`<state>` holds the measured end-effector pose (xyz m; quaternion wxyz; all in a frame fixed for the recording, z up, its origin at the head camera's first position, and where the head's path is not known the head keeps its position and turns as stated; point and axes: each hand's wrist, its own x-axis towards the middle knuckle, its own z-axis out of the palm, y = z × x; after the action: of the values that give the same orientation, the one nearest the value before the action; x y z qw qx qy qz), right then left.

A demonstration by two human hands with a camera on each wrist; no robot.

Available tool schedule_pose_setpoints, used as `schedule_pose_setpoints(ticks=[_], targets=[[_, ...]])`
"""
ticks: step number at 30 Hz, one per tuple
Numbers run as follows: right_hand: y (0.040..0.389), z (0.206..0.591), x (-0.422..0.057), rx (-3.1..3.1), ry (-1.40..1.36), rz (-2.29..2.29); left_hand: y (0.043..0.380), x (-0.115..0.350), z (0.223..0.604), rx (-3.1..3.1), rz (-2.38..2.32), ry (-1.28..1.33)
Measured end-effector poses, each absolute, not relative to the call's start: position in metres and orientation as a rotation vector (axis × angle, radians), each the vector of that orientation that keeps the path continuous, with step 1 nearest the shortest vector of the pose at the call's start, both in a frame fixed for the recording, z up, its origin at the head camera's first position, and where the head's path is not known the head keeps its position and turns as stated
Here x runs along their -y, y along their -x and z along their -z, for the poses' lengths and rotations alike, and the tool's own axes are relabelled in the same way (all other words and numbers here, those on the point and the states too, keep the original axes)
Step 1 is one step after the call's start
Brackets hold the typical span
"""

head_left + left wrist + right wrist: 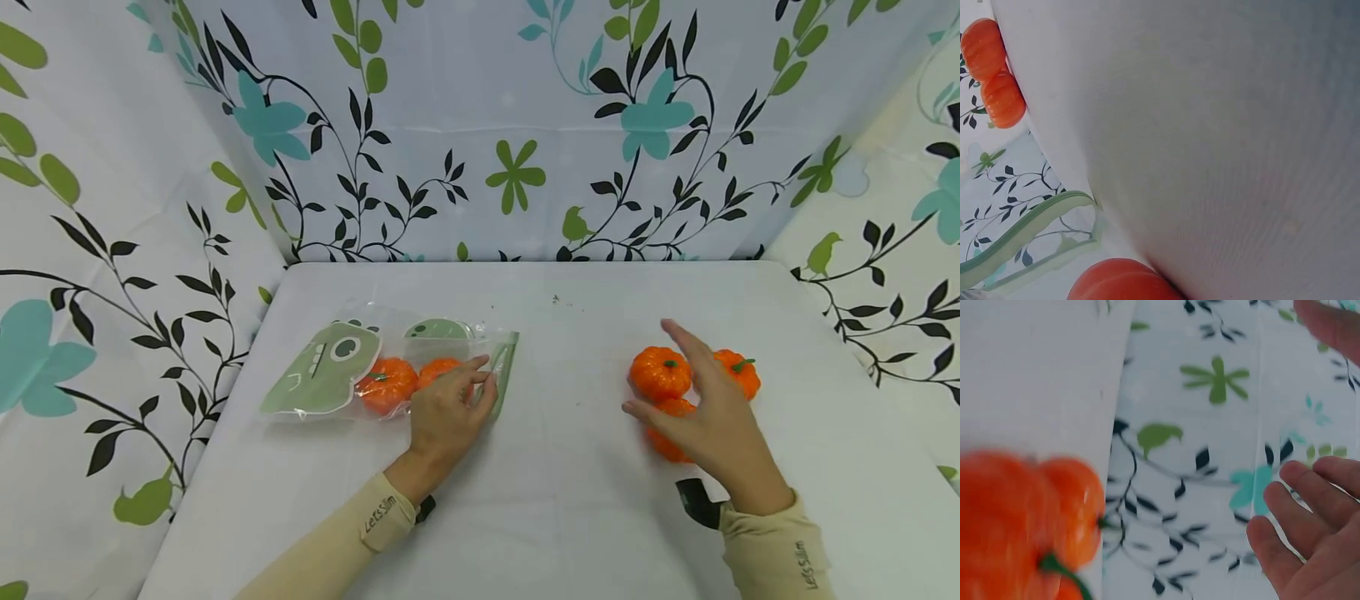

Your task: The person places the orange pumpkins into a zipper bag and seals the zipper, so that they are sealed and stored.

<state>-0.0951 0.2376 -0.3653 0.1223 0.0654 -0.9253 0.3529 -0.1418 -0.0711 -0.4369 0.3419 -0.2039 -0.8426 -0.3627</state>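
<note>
A clear zip bag point(318, 375) with a green one-eyed cartoon print lies flat on the table's left half. Two small orange toy pumpkins point(387, 387) show inside it. My left hand point(446, 417) pinches the bag's film beside its green-edged mouth point(1035, 228), thumb and fingertips together. On the right, my right hand point(720, 417) hovers over a cluster of three loose pumpkins point(660, 374), thumb and fingers spread, holding nothing. Its fingers point(1310, 506) also appear in the right wrist view, apart from the blurred pumpkins point(1004, 519). The hand partly covers the cluster.
The white table point(562, 500) spans the space between the bag and the cluster. Behind it and at both sides hangs a leaf-patterned curtain point(450, 108). A pale, indistinct surface fills most of the left wrist view.
</note>
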Motion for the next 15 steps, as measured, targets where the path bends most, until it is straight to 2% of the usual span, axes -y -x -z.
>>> schedule_pose_setpoints(ticks=[7,15], targets=[[0.071,0.376,-0.278,2.747,-0.080,-1.000,0.142,0.071,0.438,2.196,0.936,0.534],[0.063,0.404,-0.296,2.948,0.113,-1.033,0.142,0.069,0.441,2.188,0.929,0.528]])
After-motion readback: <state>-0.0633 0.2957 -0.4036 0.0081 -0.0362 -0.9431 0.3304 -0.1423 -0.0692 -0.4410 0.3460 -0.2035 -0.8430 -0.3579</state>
